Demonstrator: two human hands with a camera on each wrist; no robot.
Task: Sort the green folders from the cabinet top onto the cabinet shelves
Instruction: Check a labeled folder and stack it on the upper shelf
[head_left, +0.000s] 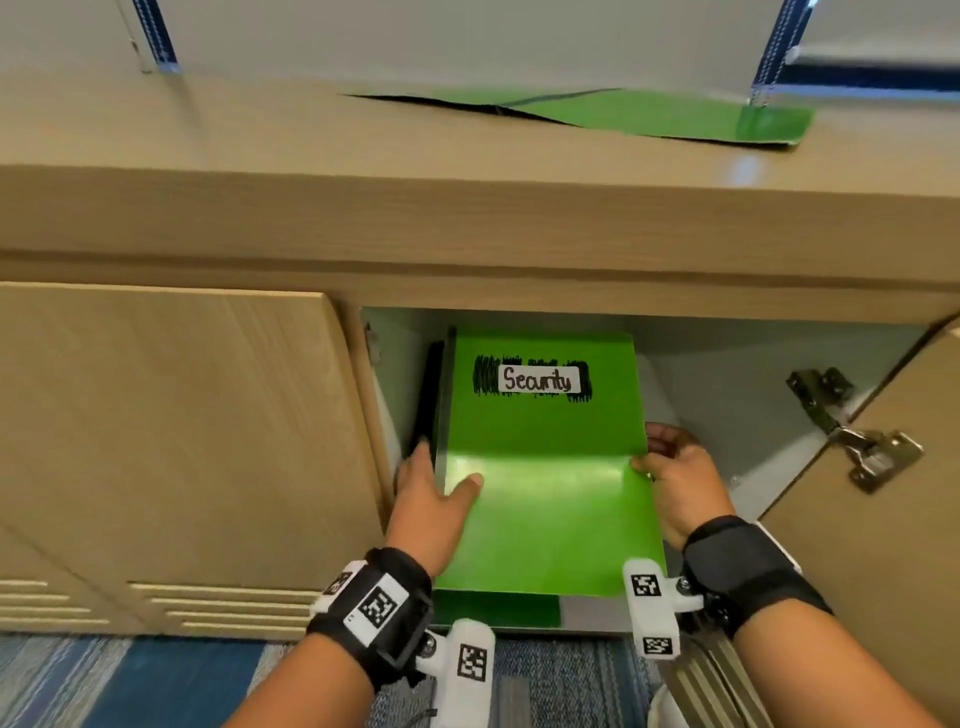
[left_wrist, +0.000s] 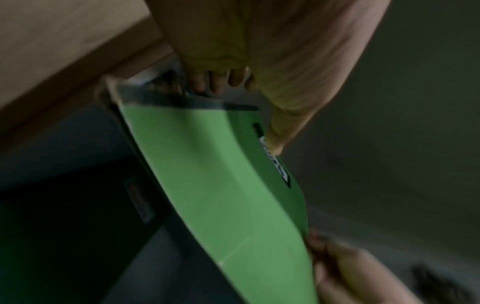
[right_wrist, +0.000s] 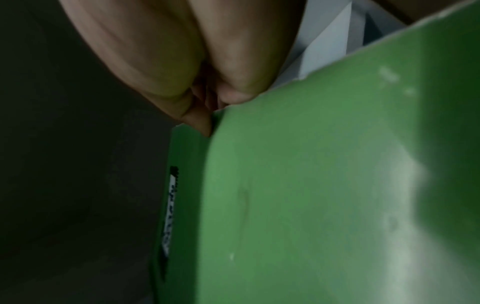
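A bright green folder labelled "Security" stands tilted in the open cabinet compartment, its lower edge toward me. My left hand grips its left edge, thumb on the front and fingers behind. My right hand pinches the right edge at mid height. The left wrist view shows the left hand with fingers curled over the folder. In the right wrist view my right hand has its fingertips on the folder's edge. More green folders lie flat on the cabinet top.
A dark binder stands against the compartment's left wall. Something dark green lies low under the held folder. The right door hangs open with its hinge exposed. The left door is closed. Blue carpet lies below.
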